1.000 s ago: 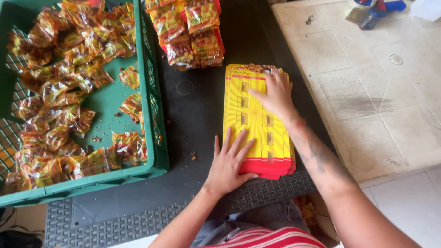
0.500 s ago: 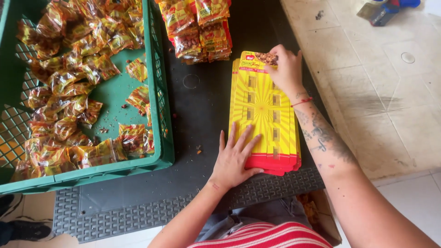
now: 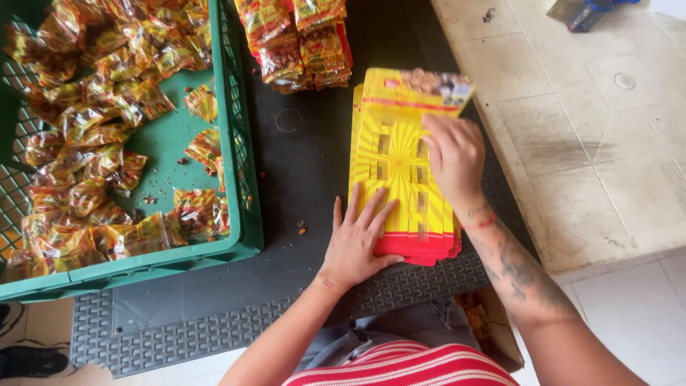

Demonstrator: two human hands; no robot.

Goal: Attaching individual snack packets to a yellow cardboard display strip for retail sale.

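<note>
A stack of flat yellow cards with red lower edges (image 3: 396, 171) lies on a black rubber mat (image 3: 300, 164). My left hand (image 3: 357, 239) rests flat with spread fingers on the stack's near left corner. My right hand (image 3: 454, 157) sits on the upper right part of the stack, fingers curled at the top card, whose far end is lifted a little off the pile. A green plastic crate (image 3: 239, 179) to the left holds several small shiny red-and-yellow sachets (image 3: 93, 150).
A bundle of sachet packs (image 3: 300, 39) lies at the far end of the mat. Pale stone floor (image 3: 593, 143) runs along the right. A blue-and-grey object (image 3: 582, 11) sits at the top right. An open box (image 3: 486, 322) is by my lap.
My right hand has slid from the stack's far end toward its middle, and the top card's far end now lifts. My left hand stays on the near corner.
</note>
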